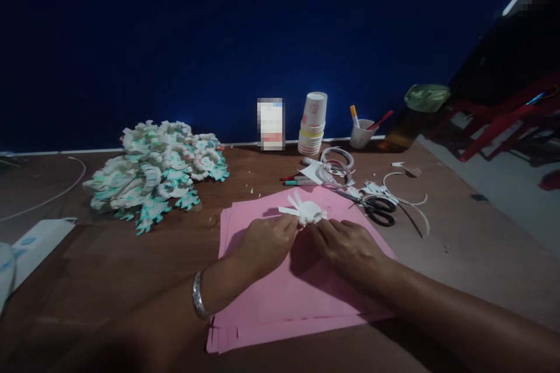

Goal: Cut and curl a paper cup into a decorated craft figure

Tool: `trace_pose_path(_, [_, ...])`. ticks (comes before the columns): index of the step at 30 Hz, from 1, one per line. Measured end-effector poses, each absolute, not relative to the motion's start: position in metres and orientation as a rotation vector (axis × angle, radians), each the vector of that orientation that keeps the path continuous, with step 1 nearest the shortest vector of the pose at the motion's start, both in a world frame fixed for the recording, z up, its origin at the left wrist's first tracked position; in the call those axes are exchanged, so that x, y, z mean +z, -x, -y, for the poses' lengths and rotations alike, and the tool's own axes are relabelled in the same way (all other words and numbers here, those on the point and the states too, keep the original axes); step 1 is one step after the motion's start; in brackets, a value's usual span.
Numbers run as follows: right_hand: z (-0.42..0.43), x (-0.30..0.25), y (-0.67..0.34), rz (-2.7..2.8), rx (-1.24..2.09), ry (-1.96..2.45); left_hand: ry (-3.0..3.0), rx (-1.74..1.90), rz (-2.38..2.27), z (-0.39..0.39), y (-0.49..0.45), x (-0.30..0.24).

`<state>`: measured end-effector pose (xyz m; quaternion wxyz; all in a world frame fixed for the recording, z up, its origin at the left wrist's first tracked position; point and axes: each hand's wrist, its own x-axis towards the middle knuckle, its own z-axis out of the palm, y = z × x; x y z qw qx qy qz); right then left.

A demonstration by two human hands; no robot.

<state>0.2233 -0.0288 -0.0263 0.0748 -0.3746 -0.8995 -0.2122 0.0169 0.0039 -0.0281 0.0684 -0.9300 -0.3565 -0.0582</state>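
Note:
A white cut paper cup [311, 210] with narrow strips splayed out at its upper left is held between both hands above the pink paper sheets [280, 297]. My left hand [269, 242], with a silver bangle on the wrist, pinches its left side. My right hand [350, 245] has its fingers curled on the right side. The fingertips and the near side of the cup are partly hidden by the hands. Black-handled scissors [380, 211] lie just beyond my right hand, among white paper scraps [370, 189].
A heap of cut cups with green edges [161, 172] stands at the left. Behind are stacked paper cups [312, 122], a cup of pens [363, 134] and ring-shaped cup rims [336, 166]. Markers [297, 181] lie beyond the pink sheets. A white power strip [41, 250] sits far left.

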Motion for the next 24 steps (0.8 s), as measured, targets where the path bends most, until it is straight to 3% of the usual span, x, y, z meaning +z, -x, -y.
trace_pose_path(10, [0.02, -0.029, -0.234, 2.74, -0.476, 0.982, 2.658, -0.345, 0.926, -0.008, -0.007, -0.031])
trace_pose_path(20, [0.015, -0.015, -0.242, 2.684, -0.386, 1.243, 2.55, -0.401, 0.908, -0.008, -0.001, -0.025])
trace_pose_path(24, [0.013, -0.02, -0.24, 2.616, -0.38, 1.041, 2.539, -0.413, 0.863, -0.007, -0.001, -0.026])
